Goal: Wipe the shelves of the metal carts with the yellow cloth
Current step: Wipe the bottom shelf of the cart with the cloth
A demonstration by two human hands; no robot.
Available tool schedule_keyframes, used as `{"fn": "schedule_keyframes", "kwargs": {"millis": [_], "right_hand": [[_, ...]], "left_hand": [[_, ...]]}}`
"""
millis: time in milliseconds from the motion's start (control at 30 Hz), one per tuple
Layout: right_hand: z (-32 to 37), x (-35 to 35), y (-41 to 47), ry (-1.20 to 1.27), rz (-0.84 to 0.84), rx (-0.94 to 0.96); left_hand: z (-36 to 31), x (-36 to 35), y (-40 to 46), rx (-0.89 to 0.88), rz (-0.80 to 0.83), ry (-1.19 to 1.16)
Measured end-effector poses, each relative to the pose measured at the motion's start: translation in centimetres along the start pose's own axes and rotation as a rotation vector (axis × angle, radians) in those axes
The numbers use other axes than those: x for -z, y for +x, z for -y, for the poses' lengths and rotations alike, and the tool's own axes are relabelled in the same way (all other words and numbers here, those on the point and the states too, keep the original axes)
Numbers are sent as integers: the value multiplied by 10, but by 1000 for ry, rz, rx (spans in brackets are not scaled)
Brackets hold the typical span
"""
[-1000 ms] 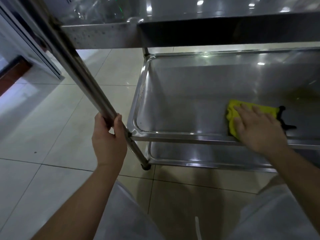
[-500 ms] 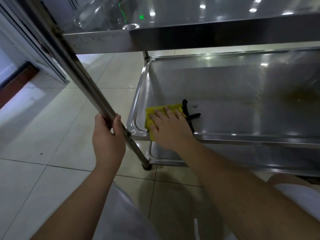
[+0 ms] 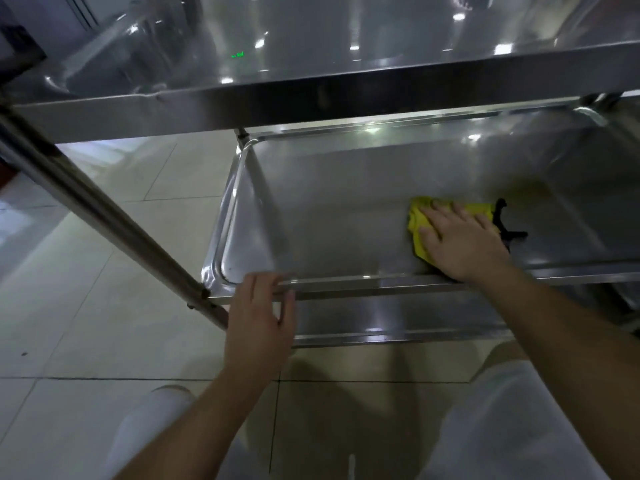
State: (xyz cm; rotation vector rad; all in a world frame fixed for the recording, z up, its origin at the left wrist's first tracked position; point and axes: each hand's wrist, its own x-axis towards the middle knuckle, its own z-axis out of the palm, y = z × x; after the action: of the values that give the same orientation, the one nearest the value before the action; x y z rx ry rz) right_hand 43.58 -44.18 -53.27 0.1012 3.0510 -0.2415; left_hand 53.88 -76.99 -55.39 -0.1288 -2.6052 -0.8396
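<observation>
Head view: right hand (image 3: 462,240) flat, fingers straight, pressing yellow cloth (image 3: 420,223) on middle shelf (image 3: 346,216); left hand (image 3: 261,313) gripping shelf rim (image 3: 363,282). Mid-wipe; lower shelf (image 3: 398,320) likely pending.

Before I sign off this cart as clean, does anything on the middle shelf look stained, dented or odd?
A dull yellowish-brown smear sits on the steel middle shelf, just beyond the yellow cloth under the right hand. No visible dents or spills.
</observation>
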Motion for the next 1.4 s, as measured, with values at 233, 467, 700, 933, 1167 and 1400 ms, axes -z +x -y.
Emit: {"fn": "schedule_keyframes", "kwargs": {"millis": [233,467,700,933,1167,1400], "right_hand": [[-36,6,15,10,10,-79],[-51,14,69,19,-28,-233],[75,6,114,62,85,40],[108,3,115,33,142,381],[-69,38,145,39,-13,-8],[-186,46,106,60,-13,-246]], "left_hand": [[-39,-61,87,-99,265,221],[-34,-81,84,-55,326,302],[-38,-79,84,-38,318,315],[-38,-75,85,-47,321,308],[-39,-75,84,-43,320,321],[-42,-76,85,-29,324,327]]}}
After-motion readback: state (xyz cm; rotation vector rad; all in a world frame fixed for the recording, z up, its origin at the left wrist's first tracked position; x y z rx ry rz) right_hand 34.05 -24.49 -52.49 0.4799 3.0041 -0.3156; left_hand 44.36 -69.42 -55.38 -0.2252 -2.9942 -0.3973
